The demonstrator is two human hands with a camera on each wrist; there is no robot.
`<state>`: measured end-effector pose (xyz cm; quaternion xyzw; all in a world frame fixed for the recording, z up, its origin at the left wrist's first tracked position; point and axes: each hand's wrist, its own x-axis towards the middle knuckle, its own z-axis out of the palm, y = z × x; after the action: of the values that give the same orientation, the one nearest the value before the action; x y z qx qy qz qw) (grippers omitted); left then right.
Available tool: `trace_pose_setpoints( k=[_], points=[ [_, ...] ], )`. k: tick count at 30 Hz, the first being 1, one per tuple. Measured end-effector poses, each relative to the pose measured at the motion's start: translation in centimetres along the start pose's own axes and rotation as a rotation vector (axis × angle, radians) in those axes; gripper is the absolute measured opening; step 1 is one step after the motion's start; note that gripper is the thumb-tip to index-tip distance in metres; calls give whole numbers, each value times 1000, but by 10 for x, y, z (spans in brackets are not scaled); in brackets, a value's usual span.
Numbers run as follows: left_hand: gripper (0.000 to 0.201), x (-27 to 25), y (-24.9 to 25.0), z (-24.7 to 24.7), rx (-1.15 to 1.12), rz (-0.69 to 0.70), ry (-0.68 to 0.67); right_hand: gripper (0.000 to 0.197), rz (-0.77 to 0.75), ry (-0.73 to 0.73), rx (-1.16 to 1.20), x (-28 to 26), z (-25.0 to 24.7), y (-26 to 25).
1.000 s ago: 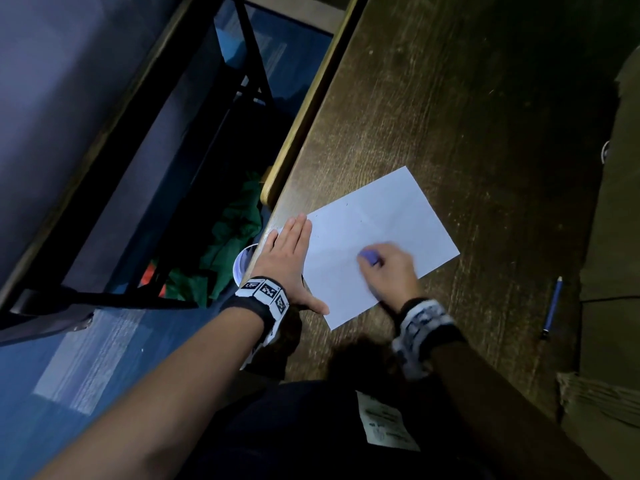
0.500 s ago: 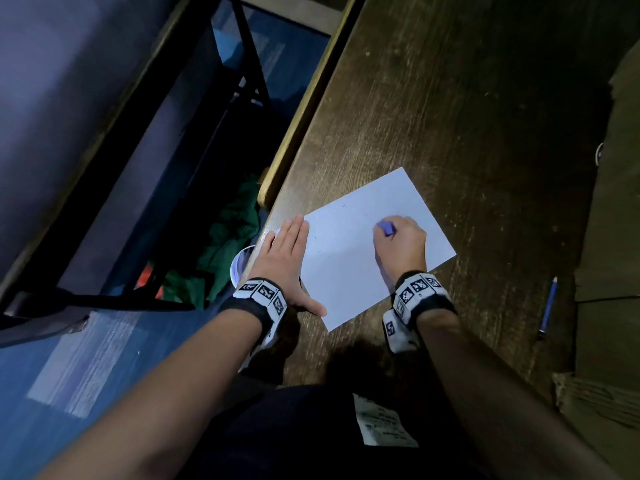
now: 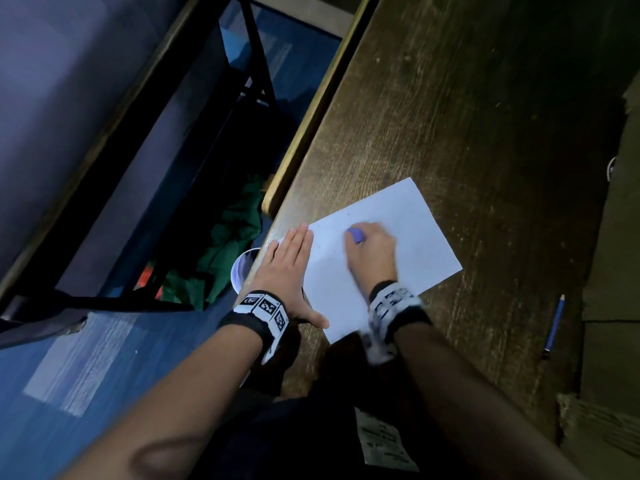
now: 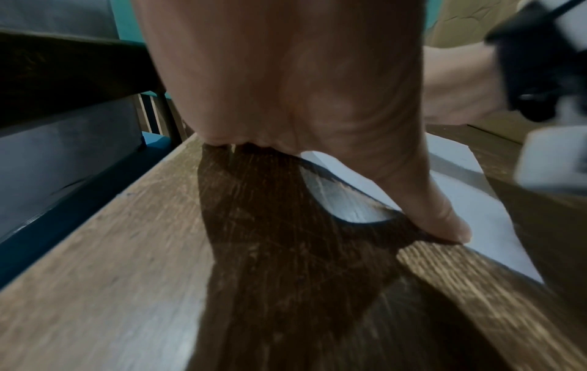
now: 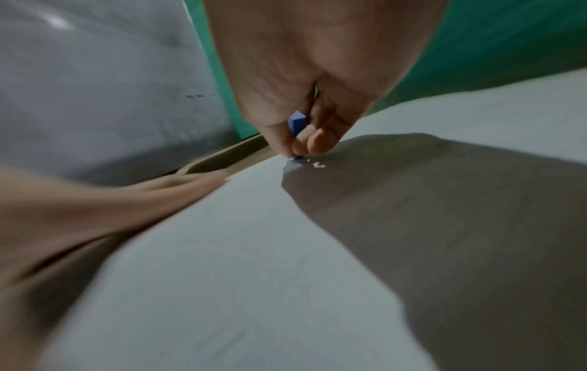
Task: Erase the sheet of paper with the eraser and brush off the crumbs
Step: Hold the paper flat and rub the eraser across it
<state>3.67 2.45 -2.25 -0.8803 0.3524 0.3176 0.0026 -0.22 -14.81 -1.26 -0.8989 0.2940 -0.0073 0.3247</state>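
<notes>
A white sheet of paper (image 3: 412, 233) lies at an angle on the dark wooden table (image 3: 450, 109). My right hand (image 3: 369, 249) pinches a small blue eraser (image 3: 356, 234) and presses its lower tip on the sheet's left part. In the right wrist view the eraser (image 5: 297, 123) sits between thumb and fingertips, with small crumbs (image 5: 318, 165) beside its tip. My left hand (image 3: 287, 263) lies flat with straight fingers on the sheet's left edge and the table. In the left wrist view its thumb (image 4: 438, 213) rests on the paper (image 4: 495, 226) near the corner.
A blue pencil (image 3: 554, 325) lies on the table to the right of the sheet. The table's left edge (image 3: 311, 112) runs close beside my left hand, with green cloth (image 3: 228, 251) and a white cup (image 3: 242, 270) on the floor below. A brown box (image 3: 620, 258) stands at the right.
My right hand has swept the eraser leftward across the sheet, from its middle toward my left hand's fingertips. The left hand has stayed flat on the sheet's edge.
</notes>
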Motion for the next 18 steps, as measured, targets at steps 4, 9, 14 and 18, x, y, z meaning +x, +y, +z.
trace_pose_setpoints(
  k=[4,9,14,18],
  points=[
    [168,-1,2,-2,31,-14,2,12,-182,-268,95,-34,9,-21],
    [170,-1,1,-1,2,-2,10,17,126,79,-7,28,-32,24],
    [169,-3,3,-4,14,-13,-5,14,-107,-299,92,-33,16,-19],
    [168,-3,2,-5,13,-11,-10,15,-62,-85,59,1,-5,12]
  ],
)
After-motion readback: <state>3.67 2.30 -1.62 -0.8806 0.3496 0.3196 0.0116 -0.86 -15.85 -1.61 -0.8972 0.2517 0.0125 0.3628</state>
